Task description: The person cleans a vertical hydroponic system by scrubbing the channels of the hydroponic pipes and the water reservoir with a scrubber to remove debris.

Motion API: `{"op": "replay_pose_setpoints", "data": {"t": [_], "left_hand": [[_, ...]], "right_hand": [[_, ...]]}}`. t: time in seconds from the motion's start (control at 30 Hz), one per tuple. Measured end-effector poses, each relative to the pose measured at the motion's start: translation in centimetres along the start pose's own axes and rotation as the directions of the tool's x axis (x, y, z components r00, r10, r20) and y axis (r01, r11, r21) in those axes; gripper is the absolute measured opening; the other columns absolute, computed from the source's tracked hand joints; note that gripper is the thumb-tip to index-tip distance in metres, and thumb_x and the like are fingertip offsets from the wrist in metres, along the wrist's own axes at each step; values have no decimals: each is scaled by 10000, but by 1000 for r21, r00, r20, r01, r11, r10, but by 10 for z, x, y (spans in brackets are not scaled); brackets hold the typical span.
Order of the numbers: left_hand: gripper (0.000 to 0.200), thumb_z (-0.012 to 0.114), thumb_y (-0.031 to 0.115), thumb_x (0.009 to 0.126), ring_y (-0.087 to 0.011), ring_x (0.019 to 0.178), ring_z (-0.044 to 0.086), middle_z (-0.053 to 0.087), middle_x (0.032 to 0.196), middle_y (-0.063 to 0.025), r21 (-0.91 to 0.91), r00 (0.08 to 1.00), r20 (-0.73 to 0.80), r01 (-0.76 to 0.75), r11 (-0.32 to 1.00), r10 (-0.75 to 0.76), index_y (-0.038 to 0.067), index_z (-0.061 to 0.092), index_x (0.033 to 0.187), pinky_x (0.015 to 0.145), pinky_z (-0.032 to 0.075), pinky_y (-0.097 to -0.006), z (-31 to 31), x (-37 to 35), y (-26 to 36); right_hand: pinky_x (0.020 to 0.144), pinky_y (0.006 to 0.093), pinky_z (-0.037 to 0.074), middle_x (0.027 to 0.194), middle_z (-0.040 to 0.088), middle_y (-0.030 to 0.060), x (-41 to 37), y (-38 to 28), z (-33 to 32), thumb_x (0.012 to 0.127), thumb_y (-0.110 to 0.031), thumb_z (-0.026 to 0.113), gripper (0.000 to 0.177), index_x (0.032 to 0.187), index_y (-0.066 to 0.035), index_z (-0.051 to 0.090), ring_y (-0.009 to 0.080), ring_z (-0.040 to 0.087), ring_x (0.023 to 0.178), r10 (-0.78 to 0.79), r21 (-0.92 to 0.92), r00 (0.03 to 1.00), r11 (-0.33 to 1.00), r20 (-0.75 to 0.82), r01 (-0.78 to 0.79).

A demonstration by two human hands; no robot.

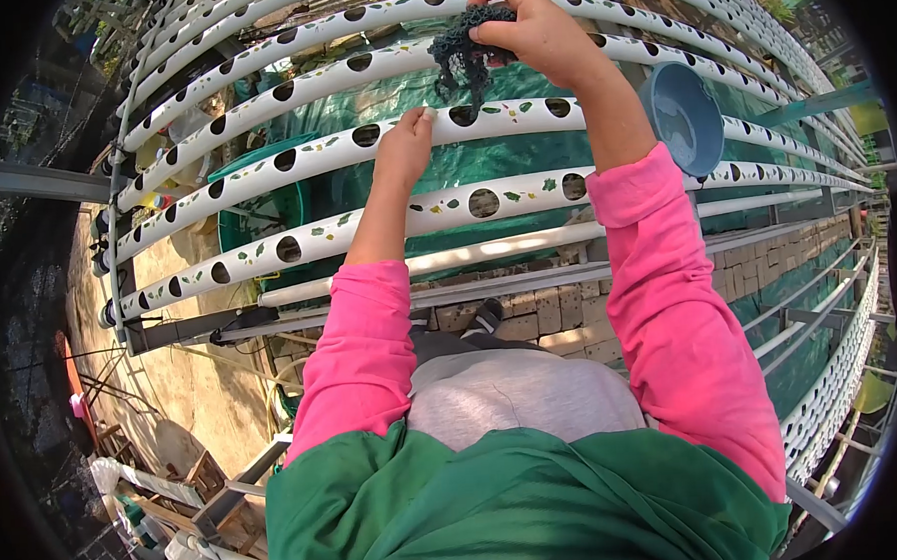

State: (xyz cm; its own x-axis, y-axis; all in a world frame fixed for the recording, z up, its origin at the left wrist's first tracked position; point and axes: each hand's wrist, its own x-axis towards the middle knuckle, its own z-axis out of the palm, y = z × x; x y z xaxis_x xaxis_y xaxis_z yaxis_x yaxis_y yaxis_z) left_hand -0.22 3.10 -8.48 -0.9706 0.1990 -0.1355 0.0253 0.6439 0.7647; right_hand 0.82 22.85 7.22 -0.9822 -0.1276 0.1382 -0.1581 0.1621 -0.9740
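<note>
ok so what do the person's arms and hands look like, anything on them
Both the left hand and right hand are ungloved. The left sleeve and right sleeve are plain bright pink, ending partway down the forearms; the right has a wide turned-back cuff.

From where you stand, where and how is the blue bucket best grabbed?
I'd take the bucket by its near rim, coming from above, thumb inside, fingers outside: its round mouth opens up toward me, offering a thin edge to pinch. The right hand is closer but holds dark netting, so it would probably need freeing first.
</note>
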Motion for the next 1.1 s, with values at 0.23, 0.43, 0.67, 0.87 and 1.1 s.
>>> {"op": "replay_pose_setpoints", "data": {"t": [0.23, 0.43, 0.67, 0.87, 1.1], "left_hand": [[471, 414, 423, 965, -390, 1078, 600, 653, 1116, -217, -12, 1000, -9, -12, 1000, 12, 110, 553, 1289, 919, 465, -427, 1, 2, -2], [456, 423, 418, 963, -373, 1084, 606, 646, 1131, -222, -8, 999, 29, 29, 1000, -28, 126, 556, 1288, 925, 456, -400, -3, -2, 5], [443, 413, 400, 967, -377, 1081, 605, 649, 1125, -220, -25, 999, 16, 29, 999, -29, 125, 556, 1284, 922, 456, -408, -2, -1, 4], [441, 415, 393, 968, -378, 1076, 608, 651, 1115, -222, -44, 1000, 19, 16, 999, -16, 120, 557, 1285, 919, 457, -409, -2, -2, 2], [437, 409, 387, 971, -382, 1069, 607, 650, 1114, -224, -40, 998, 39, 42, 998, -40, 118, 553, 1284, 915, 457, -407, -3, 0, 4]], "right_hand": [[711, 371, 493, 881, 637, 113, -14, 129, 25, 777, -152, 688, 290, 1037, -71, 587, 273, 616, 766, 12, -521, 1000, 854, 13, -4], [830, 444, 468, 970, 662, 132, -25, 129, 50, 796, -134, 648, 234, 1025, -107, 608, 340, 583, 945, -82, -908, 995, 409, 62, 90], [803, 473, 453, 935, 637, 125, -5, 150, 43, 762, -65, 652, 281, 1030, -108, 583, 355, 561, 912, 13, -762, 998, 646, -54, -49], [839, 439, 474, 978, 604, 133, -2, 148, 47, 765, -66, 659, 214, 973, -112, 651, 366, 565, 958, 36, -839, 998, 544, 56, 27], [875, 483, 474, 1093, 573, 113, 2, 140, 51, 796, -100, 647, 170, 962, -126, 676, 372, 530, 1076, 192, -877, 981, 466, -33, -120]]}}
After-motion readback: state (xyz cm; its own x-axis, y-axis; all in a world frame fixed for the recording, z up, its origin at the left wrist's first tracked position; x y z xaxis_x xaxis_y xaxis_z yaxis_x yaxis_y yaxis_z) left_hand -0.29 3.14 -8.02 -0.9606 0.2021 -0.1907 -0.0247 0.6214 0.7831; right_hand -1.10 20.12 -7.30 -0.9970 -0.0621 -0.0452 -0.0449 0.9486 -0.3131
